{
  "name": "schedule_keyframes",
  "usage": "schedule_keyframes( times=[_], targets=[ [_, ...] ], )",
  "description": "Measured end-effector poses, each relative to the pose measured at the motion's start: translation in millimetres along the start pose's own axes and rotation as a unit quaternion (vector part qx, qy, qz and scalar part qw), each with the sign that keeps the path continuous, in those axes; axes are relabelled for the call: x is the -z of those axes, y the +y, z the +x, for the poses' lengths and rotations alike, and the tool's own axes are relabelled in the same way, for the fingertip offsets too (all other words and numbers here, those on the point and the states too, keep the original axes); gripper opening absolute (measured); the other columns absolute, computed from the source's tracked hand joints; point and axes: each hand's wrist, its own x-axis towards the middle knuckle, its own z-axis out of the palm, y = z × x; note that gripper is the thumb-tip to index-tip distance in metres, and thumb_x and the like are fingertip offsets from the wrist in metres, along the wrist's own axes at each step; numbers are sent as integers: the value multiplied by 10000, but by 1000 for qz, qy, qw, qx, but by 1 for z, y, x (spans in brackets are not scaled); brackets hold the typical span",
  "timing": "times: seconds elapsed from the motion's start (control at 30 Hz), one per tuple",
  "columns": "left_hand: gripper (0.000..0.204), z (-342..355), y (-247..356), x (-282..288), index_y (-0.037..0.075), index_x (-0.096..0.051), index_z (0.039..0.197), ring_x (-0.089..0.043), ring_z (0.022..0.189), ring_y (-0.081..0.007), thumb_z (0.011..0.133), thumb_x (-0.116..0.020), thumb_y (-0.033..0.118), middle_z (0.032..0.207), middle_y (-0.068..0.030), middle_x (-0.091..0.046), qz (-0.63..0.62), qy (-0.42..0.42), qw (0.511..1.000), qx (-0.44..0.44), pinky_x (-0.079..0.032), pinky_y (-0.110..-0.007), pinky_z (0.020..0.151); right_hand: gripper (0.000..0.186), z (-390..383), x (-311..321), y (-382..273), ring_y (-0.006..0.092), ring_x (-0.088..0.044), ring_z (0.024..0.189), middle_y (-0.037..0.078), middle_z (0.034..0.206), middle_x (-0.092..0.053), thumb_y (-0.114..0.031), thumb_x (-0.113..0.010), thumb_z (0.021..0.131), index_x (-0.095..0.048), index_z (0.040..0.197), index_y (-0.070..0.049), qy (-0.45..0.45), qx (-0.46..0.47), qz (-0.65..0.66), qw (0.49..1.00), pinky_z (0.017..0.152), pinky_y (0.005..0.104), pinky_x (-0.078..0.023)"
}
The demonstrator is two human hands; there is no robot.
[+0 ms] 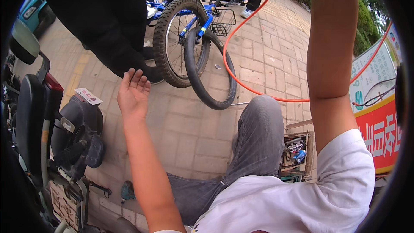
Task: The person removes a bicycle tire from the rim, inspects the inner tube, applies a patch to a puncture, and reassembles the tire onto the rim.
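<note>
My left hand is raised over the paving with its palm turned up. Its fingers are loosely spread and slightly curled, and nothing lies in it. My right forearm reaches up past the top edge, so that hand is out of the picture. Ahead stands a bicycle wheel with a knobbly tyre. A black inner tube leans in front of it, touching the ground. Behind them is a blue bicycle with a wire basket.
An orange hose loops across to the right. Beside my bent knee sits a wooden box of tools. Parked scooters crowd the left. A person in black trousers stands close ahead; others stand farther back. A red-and-white sign is at right.
</note>
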Motion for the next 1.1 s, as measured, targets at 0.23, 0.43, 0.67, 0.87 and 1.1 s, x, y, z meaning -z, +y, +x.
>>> schedule_keyframes(
  times=[0.23,0.43,0.67,0.87,1.1],
  targets=[
    [245,5,-10,13,82,-605,1107,-578,892,-173,956,-584,275,1021,-52,-641,40,66,997,-3,-476,-337,825,312,-220,-35,112,272,-632,907,150,945,-657,-265,-687,878,-659,1014,14,-321,-303,-80,894,813,372,-500],
    [237,9,-22,18,84,-608,1100,-574,892,-174,949,-594,267,1011,-51,-640,44,89,995,12,-473,-337,818,386,-259,34,159,353,-588,1051,168,1077,-652,-337,-690,871,-656,1093,-24,-415,-298,-355,783,918,422,-471],
    [240,9,-35,11,74,-608,1100,-567,896,-175,958,-581,266,1009,-49,-634,69,89,993,25,-474,-338,820,375,-215,179,281,349,-665,967,198,1042,-698,-309,-711,821,-700,1058,-18,-411,-411,-472,663,871,410,-518],
    [261,-2,-34,28,73,-604,1118,-569,901,-174,965,-575,283,1031,-46,-629,132,112,984,31,-476,-329,819,277,-305,209,421,337,-687,856,203,910,-709,-230,-718,769,-726,926,-2,-259,-427,-471,728,796,399,-536],
    [279,-46,-38,57,55,-576,1136,-575,850,-183,957,-593,268,1000,-73,-631,215,198,956,34,-479,-330,778,186,-364,180,519,385,-662,892,214,909,-692,-179,-656,813,-718,906,-30,-185,-424,-477,748,827,460,-526]
  ],
)
